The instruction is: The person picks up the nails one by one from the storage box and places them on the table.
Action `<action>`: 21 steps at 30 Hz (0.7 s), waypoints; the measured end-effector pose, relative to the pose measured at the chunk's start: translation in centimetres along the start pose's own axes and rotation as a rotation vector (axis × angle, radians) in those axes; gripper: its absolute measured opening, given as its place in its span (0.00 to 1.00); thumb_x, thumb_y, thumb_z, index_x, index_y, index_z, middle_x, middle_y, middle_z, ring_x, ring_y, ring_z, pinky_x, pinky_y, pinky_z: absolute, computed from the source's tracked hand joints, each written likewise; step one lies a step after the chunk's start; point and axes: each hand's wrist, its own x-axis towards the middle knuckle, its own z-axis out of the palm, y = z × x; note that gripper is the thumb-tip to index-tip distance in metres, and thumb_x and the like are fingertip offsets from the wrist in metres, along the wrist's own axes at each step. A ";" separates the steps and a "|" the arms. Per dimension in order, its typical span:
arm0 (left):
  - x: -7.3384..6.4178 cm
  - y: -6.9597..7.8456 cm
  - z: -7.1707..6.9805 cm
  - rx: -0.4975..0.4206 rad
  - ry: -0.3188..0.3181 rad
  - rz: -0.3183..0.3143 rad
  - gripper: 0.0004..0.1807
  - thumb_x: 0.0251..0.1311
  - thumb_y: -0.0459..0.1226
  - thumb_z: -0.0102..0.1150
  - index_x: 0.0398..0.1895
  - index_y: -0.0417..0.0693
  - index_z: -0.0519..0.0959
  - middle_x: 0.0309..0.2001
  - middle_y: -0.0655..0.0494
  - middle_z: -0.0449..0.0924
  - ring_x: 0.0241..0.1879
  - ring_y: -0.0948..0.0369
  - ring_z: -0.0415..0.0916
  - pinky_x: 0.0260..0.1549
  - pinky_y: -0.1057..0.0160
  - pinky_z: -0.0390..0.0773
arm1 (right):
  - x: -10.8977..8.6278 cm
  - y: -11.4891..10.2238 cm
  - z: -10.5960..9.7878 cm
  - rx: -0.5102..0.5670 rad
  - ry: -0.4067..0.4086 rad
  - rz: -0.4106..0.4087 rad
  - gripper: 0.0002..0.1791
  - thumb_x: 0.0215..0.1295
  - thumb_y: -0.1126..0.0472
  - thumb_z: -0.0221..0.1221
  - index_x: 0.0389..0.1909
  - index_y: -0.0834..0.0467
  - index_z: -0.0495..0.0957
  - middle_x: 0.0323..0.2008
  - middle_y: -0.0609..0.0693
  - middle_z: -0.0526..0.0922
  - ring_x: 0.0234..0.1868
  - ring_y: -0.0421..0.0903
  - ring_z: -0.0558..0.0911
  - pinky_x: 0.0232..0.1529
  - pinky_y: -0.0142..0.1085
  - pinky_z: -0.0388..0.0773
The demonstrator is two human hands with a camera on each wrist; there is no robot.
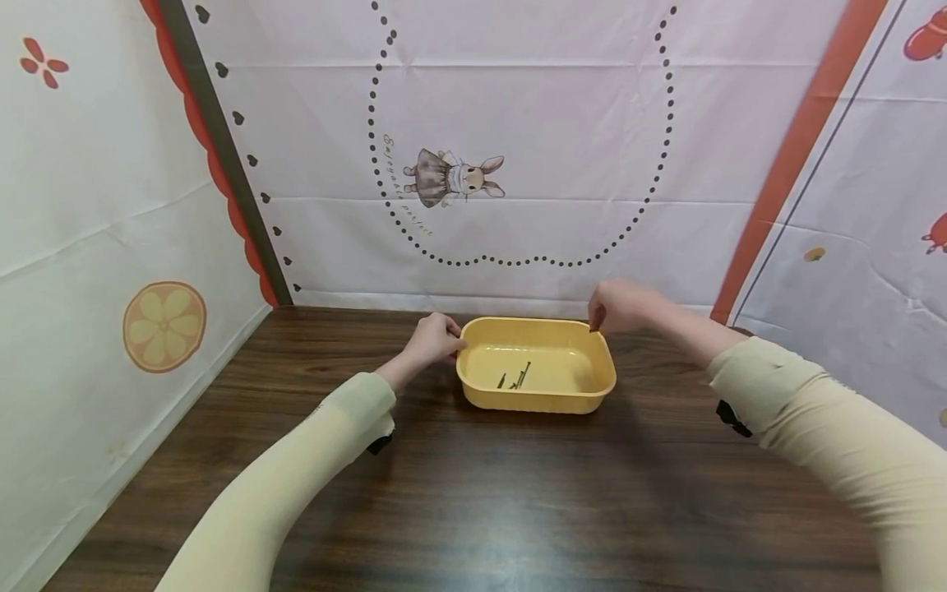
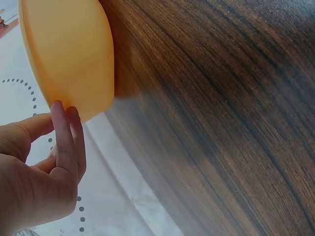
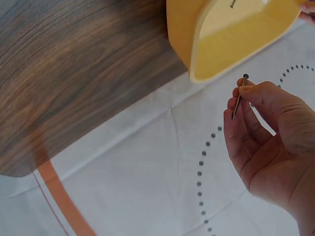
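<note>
A yellow plastic basin (image 1: 536, 403) stands on the dark wooden table, with several thin dark nails (image 1: 520, 378) lying on its floor. My left hand (image 1: 435, 339) pinches the basin's left rim between thumb and fingers; the left wrist view shows this hand (image 2: 54, 162) at the basin's outer wall (image 2: 74, 59). Above the basin's far right corner is my right hand (image 1: 620, 306). In the right wrist view, that hand (image 3: 270, 142) pinches a single nail (image 3: 239, 98) between thumb and fingertips, its head pointing up, just apart from the basin's rim.
The wood-grain table (image 1: 473, 501) extends in front of the basin and to both sides. Behind it hangs a white cloth (image 1: 533, 230) printed with a rabbit and dotted lines. More printed cloth (image 1: 96, 205) lines the left and right sides.
</note>
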 end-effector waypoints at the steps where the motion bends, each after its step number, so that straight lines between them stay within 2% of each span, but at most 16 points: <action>1: 0.0 0.0 0.0 -0.002 -0.001 -0.001 0.10 0.59 0.30 0.63 0.42 0.31 0.81 0.39 0.37 0.85 0.29 0.57 0.86 0.26 0.66 0.88 | -0.2 0.2 -0.2 0.005 0.004 0.002 0.06 0.43 0.71 0.64 0.22 0.58 0.85 0.23 0.47 0.86 0.27 0.41 0.80 0.32 0.37 0.82; 7: 0.0 -0.2 -0.1 -0.006 0.000 -0.004 0.10 0.60 0.30 0.63 0.42 0.31 0.81 0.39 0.37 0.85 0.30 0.56 0.87 0.27 0.65 0.88 | -1.1 1.6 -1.0 0.040 0.012 0.039 0.08 0.42 0.73 0.60 0.23 0.60 0.84 0.24 0.48 0.85 0.28 0.43 0.79 0.32 0.38 0.81; 13: 0.0 -0.2 0.0 -0.001 0.005 0.009 0.10 0.60 0.30 0.62 0.41 0.31 0.81 0.39 0.37 0.85 0.32 0.52 0.87 0.31 0.61 0.89 | -2.3 3.1 -1.3 0.049 0.038 0.051 0.07 0.44 0.72 0.61 0.22 0.59 0.84 0.22 0.50 0.85 0.26 0.41 0.78 0.29 0.36 0.79; 17: -0.1 -0.1 0.1 -0.006 0.005 0.016 0.10 0.60 0.30 0.62 0.41 0.30 0.81 0.40 0.37 0.85 0.37 0.46 0.87 0.32 0.59 0.89 | -3.0 3.7 -1.4 0.069 0.020 0.077 0.06 0.46 0.71 0.62 0.24 0.59 0.85 0.24 0.50 0.86 0.27 0.41 0.78 0.30 0.36 0.78; 21: -0.3 0.0 0.1 -0.002 0.004 0.035 0.10 0.60 0.29 0.62 0.42 0.30 0.81 0.40 0.36 0.85 0.35 0.46 0.88 0.33 0.58 0.90 | -3.6 4.4 -1.4 0.141 0.019 0.112 0.07 0.49 0.71 0.61 0.29 0.63 0.85 0.25 0.51 0.85 0.27 0.42 0.76 0.28 0.34 0.75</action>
